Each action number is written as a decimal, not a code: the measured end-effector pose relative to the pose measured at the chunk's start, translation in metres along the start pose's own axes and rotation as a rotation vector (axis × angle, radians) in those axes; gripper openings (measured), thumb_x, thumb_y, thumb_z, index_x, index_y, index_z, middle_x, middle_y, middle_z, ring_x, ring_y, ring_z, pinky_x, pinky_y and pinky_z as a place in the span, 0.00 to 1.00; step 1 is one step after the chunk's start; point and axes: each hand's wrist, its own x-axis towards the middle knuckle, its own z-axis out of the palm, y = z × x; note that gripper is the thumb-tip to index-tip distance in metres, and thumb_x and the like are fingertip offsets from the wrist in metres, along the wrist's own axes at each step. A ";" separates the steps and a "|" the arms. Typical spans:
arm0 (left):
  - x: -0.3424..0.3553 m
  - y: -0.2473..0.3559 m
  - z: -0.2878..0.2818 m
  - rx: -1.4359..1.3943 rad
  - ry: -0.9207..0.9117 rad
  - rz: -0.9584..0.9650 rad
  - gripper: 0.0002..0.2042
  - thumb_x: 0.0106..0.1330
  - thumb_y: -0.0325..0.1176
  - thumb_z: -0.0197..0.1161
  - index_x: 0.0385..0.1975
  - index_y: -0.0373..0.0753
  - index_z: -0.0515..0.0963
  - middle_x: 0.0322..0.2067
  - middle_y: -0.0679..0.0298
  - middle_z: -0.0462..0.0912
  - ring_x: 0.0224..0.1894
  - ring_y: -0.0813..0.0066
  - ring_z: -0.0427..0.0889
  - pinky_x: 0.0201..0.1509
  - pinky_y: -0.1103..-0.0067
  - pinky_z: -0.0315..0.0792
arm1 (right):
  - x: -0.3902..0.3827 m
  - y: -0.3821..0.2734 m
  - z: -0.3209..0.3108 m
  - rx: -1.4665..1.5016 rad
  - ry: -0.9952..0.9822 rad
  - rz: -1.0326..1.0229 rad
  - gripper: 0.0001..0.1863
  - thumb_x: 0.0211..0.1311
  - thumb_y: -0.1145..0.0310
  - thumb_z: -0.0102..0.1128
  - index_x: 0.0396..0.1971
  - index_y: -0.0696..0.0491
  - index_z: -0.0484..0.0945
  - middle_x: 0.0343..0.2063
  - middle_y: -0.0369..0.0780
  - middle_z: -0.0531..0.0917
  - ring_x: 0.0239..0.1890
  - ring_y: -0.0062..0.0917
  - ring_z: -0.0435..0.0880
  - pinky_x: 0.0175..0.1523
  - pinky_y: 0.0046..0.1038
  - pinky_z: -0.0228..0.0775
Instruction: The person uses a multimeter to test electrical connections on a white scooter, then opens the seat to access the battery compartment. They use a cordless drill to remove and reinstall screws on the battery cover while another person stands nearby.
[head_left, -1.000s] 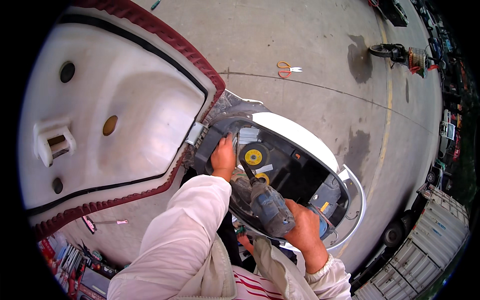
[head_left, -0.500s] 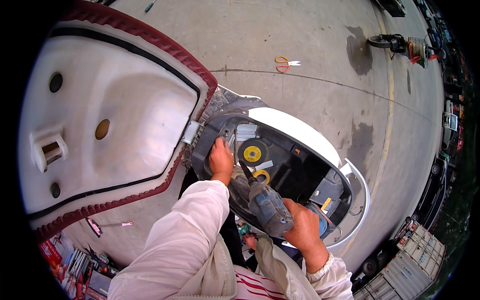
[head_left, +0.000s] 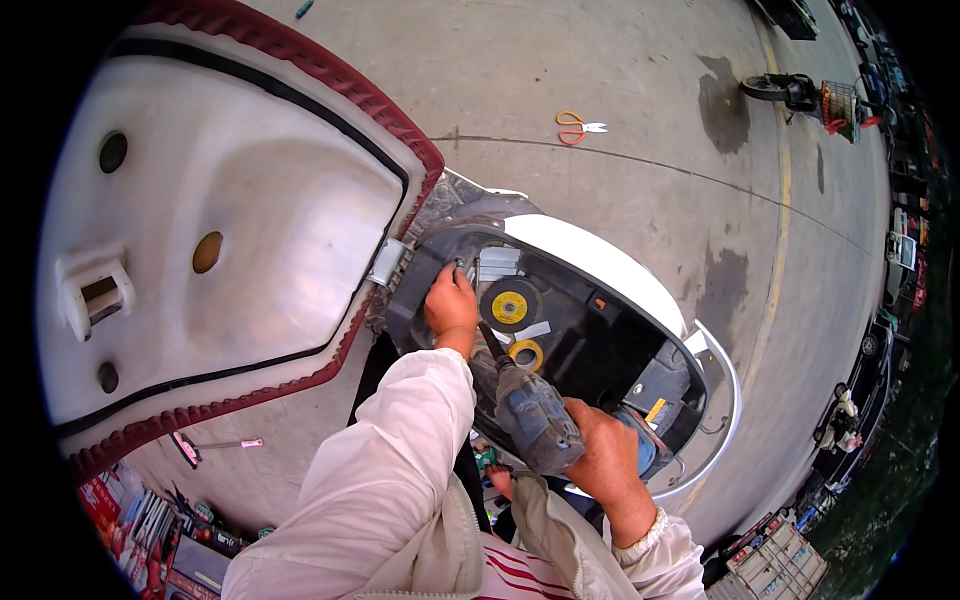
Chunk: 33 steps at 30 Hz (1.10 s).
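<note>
My right hand (head_left: pixel 605 450) grips a worn blue-grey power drill (head_left: pixel 540 415), its dark chuck end pointing up and left over the open storage compartment of a scooter (head_left: pixel 690 410). At the compartment's upper left wall, my left hand (head_left: pixel 450 308) has its fingers pinched together beside a small round metal piece (head_left: pixel 460 264). What they hold, if anything, is too small to make out. Near that hand lie a black disc with a yellow centre (head_left: pixel 510 306), a yellow tape roll (head_left: pixel 526 354) and several pale flat strips (head_left: pixel 498 262).
The scooter's raised seat (head_left: pixel 290 190), white underneath with a dark red rim, fills the left. Orange-handled scissors (head_left: pixel 580 128) lie on the concrete beyond. A pink-handled tool (head_left: pixel 215 446) and assorted tools (head_left: pixel 150 530) sit at lower left. A parked two-wheeler (head_left: pixel 800 92) stands far right.
My left hand has shifted slightly up and right along the compartment wall, uncovering the small metal piece beside its fingertips. The drill stays nearly where it was in my right hand.
</note>
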 end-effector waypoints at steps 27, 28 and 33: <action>0.019 -0.001 0.036 -1.415 -0.025 -0.960 0.14 0.64 0.25 0.65 0.46 0.24 0.75 0.43 0.48 0.81 0.46 0.53 0.85 0.53 0.65 0.81 | 0.019 -0.016 -0.014 0.003 0.061 0.009 0.21 0.49 0.63 0.69 0.45 0.51 0.80 0.34 0.48 0.86 0.38 0.46 0.85 0.39 0.42 0.75; 0.018 -0.004 0.034 -1.414 -0.058 -0.949 0.14 0.63 0.25 0.66 0.46 0.25 0.76 0.44 0.50 0.81 0.46 0.54 0.84 0.53 0.66 0.80 | 0.023 -0.019 -0.015 -0.008 0.070 -0.006 0.21 0.49 0.64 0.69 0.45 0.51 0.80 0.34 0.48 0.86 0.38 0.46 0.85 0.39 0.42 0.75; 0.015 -0.003 0.026 -1.400 -0.137 -0.942 0.17 0.65 0.28 0.66 0.51 0.28 0.74 0.49 0.50 0.80 0.56 0.53 0.79 0.62 0.66 0.73 | 0.053 -0.035 -0.020 -0.118 0.078 -0.059 0.20 0.48 0.70 0.66 0.45 0.51 0.80 0.33 0.48 0.86 0.38 0.46 0.85 0.40 0.43 0.76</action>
